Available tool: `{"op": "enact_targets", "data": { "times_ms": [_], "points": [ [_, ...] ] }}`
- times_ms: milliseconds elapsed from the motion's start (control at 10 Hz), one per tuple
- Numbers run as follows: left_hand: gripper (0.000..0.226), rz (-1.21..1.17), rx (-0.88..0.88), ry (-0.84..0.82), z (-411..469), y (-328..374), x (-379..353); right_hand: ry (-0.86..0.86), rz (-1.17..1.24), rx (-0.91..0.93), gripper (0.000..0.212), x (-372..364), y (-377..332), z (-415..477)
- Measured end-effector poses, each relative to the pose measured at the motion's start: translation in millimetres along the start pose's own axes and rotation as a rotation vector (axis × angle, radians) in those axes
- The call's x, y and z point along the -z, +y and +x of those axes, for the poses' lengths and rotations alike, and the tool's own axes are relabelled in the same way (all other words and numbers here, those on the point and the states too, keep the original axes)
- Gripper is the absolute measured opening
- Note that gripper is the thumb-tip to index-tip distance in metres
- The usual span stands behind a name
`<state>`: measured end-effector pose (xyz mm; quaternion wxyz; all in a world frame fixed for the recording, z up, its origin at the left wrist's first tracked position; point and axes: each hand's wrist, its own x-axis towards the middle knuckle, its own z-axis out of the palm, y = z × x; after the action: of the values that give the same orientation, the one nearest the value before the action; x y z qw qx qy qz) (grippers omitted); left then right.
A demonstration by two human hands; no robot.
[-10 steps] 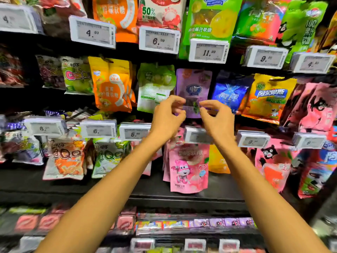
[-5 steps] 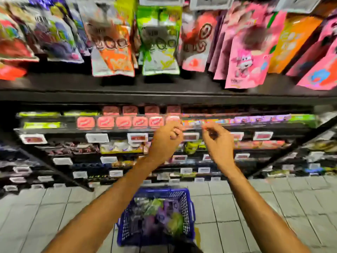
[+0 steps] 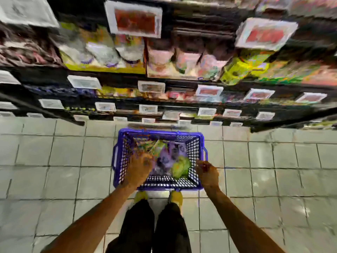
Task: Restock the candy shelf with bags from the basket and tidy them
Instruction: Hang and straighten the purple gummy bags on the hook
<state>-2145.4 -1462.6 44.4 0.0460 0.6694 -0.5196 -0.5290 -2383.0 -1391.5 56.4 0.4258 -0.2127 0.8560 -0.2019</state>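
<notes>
A blue mesh basket (image 3: pixel 160 133) stands on the tiled floor right in front of my feet. Inside it lie candy bags, among them a purple bag (image 3: pixel 168 157) and a green bag (image 3: pixel 180 167). My left hand (image 3: pixel 139 170) reaches down into the left half of the basket and lies over the bags. Motion blur hides whether its fingers hold one. My right hand (image 3: pixel 207 173) hovers at the basket's right rim, fingers loosely curled and holding nothing. The picture is heavily blurred.
The lower candy shelves (image 3: pixel 164 73) with white price tags (image 3: pixel 151 86) fill the top of the view, just beyond the basket. Grey floor tiles (image 3: pixel 54 161) spread to both sides. My yellow shoes (image 3: pixel 176 197) touch the basket's near edge.
My view has swung down from the hanging bags to the floor. Both hands dropped from the purple bag on the shelf to the basket, the left one going into it.
</notes>
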Motion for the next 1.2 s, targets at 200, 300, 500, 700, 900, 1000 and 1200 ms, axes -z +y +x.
{"op": "enact_targets", "data": {
  "times_ms": [200, 300, 500, 700, 900, 1000, 1200],
  "points": [
    [0.006, 0.142, 0.06, -0.01, 66, -100, -66, -0.066, -0.016, -0.177, 0.021, -70, 76, 75],
    [0.014, 0.287, 0.105, -0.13, 102, -142, -97, -0.13, 0.001, -0.165, 0.02, -109, 111, 123],
    [0.045, 0.427, 0.018, -0.212, 178, -205, -151, -0.234, -0.005, -0.218, 0.026, -182, 143, 215],
    [0.059, 0.633, -0.201, -0.076, 240, -206, -202, -0.205, 0.187, -0.306, 0.015, -233, 156, 277],
    [0.082, 0.672, -0.101, -0.125, 278, -201, -247, -0.35, 0.01, -0.258, 0.028, -247, 156, 307],
    [0.082, 0.689, -0.053, -0.14, 283, -199, -246, -0.375, 0.039, -0.287, 0.031, -242, 154, 310],
    [0.053, 0.397, -0.096, -0.15, 267, -197, -221, -0.305, 0.406, -0.473, 0.044, -235, 140, 308]
  ]
}}
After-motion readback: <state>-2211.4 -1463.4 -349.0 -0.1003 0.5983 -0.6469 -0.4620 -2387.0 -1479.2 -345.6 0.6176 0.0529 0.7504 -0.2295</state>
